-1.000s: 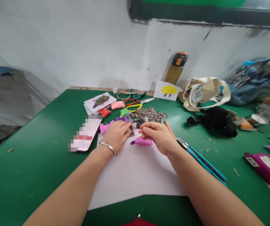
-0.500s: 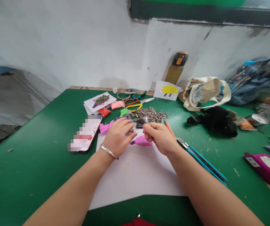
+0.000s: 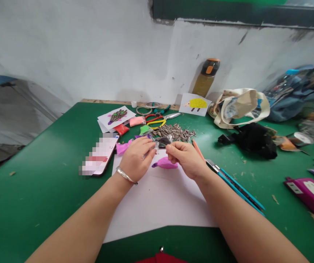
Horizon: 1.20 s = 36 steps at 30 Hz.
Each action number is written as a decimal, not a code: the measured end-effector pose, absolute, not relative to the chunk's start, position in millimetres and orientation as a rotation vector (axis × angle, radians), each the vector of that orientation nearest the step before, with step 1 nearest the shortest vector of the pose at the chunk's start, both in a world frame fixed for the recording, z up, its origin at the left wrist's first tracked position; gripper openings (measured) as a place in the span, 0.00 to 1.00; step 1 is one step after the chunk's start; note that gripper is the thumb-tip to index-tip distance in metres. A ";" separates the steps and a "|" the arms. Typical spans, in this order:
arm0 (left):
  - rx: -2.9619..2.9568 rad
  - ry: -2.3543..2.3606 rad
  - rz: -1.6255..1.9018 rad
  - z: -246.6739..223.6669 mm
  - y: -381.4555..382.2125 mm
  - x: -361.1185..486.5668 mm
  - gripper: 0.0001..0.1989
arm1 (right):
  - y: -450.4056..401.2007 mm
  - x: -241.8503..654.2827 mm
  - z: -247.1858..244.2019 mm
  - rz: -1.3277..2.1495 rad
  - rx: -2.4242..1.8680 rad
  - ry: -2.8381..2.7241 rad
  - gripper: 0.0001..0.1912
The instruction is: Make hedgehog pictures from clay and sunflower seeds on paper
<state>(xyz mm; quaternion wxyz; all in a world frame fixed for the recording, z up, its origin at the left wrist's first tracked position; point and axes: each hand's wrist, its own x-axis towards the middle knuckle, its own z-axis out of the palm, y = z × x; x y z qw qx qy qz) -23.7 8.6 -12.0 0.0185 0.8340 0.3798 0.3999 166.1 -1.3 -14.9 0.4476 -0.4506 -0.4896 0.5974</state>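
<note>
On a white sheet of paper (image 3: 157, 204) lies a flat pink clay shape (image 3: 167, 163) with a small purple tip at its left end. My left hand (image 3: 138, 155), with a silver bangle at the wrist, hovers left of the shape, its fingers stretched out and thumb apart. The right edge of the clay is partly covered by my right hand (image 3: 183, 157), which is closed in a pinch; what its fingertips hold is too small to make out. Just beyond my hands are a packet of black clay (image 3: 164, 141) and a pink clay packet (image 3: 123, 147).
Sunflower seeds (image 3: 177, 132) are heaped behind the packets, beside yellow-handled scissors (image 3: 158, 124). A phone (image 3: 100, 155) lies left of the paper. Blue cutters (image 3: 236, 186) lie to the right, with a black pouch (image 3: 255, 140) and cloth bag (image 3: 239, 109) farther off. A bottle (image 3: 206, 78) leans against the wall.
</note>
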 end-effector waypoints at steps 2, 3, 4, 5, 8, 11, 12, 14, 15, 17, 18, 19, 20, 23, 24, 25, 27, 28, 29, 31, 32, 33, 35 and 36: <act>2.584 1.180 1.246 -11.7 8.2 -23.3 0.08 | -1.6 166.8 -13.9 1.466 -1.137 -1.217 0.16; 2.583 1.179 1.246 -11.5 8.1 -23.2 0.08 | -1.9 167.1 -13.3 1.464 -1.148 -1.225 0.16; 2.583 1.177 1.247 -11.3 8.0 -23.0 0.09 | -2.1 167.3 -12.8 1.471 -1.156 -1.237 0.15; 2.583 1.175 1.249 -11.1 7.9 -22.8 0.09 | -2.4 167.4 -12.4 1.485 -1.158 -1.250 0.13; 2.576 1.160 1.261 -10.4 7.6 -22.3 0.08 | -2.8 166.9 -13.0 1.536 -1.158 -1.266 0.06; 2.568 1.150 1.277 -10.0 7.4 -22.2 0.08 | -2.3 166.2 -15.6 1.537 -1.165 -1.281 0.09; 2.567 1.152 1.283 -9.9 7.4 -22.3 0.08 | -2.2 166.2 -16.2 1.539 -1.165 -1.301 0.09; 2.563 1.156 1.286 -9.8 7.2 -22.4 0.09 | -2.3 166.3 -16.2 1.545 -1.165 -1.363 0.07; 2.562 1.156 1.283 -9.7 7.1 -22.4 0.09 | -2.6 166.4 -15.6 1.538 -1.167 -1.404 0.08; 2.559 1.151 1.275 -9.3 6.9 -22.3 0.09 | -3.4 166.9 -13.8 1.496 -1.179 -1.486 0.12; 2.558 1.147 1.274 -8.9 6.8 -22.3 0.09 | -3.8 167.3 -13.0 1.460 -1.189 -1.519 0.15; 2.556 1.144 1.273 -8.6 6.6 -22.2 0.09 | -4.2 167.8 -12.3 1.424 -1.199 -1.546 0.16; 2.554 1.142 1.274 -8.1 6.4 -22.2 0.09 | -4.5 168.4 -11.8 1.401 -1.206 -1.568 0.17; 2.543 1.141 1.266 -6.6 5.8 -22.9 0.09 | -4.9 170.7 -11.9 1.412 -1.206 -1.630 0.13; 2.535 1.146 1.264 -6.1 5.5 -23.3 0.09 | -5.0 171.4 -12.0 1.417 -1.208 -1.652 0.10; 2.527 1.151 1.262 -5.5 5.2 -23.6 0.09 | -5.0 171.9 -12.0 1.413 -1.217 -1.674 0.07; 2.511 1.159 1.256 -4.4 4.4 -24.1 0.09 | -5.2 172.3 -10.9 1.361 -1.261 -1.721 0.07; 2.505 1.161 1.253 -3.8 3.9 -24.2 0.10 | -5.6 172.3 -9.6 1.333 -1.288 -1.741 0.07; 2.502 1.161 1.247 -3.2 3.3 -24.2 0.10 | -6.5 172.3 -7.8 1.314 -1.310 -1.758 0.08; 2.499 1.159 1.247 -2.2 2.1 -23.8 0.10 | -9.7 172.5 -3.1 1.300 -1.338 -1.792 0.09; 2.497 1.159 1.252 -1.7 1.5 -23.6 0.10 | -12.2 172.8 -0.6 1.303 -1.349 -1.795 0.09; 2.493 1.160 1.257 -1.4 1.0 -23.4 0.10 | -15.1 173.3 1.7 1.312 -1.361 -1.793 0.08; 2.470 1.166 1.240 -1.1 0.0 -22.8 0.10 | -21.3 174.7 4.9 1.340 -1.384 -1.730 0.05; 2.444 1.173 1.218 -1.1 -0.7 -22.3 0.10 | -24.0 175.5 5.5 1.359 -1.381 -1.686 0.06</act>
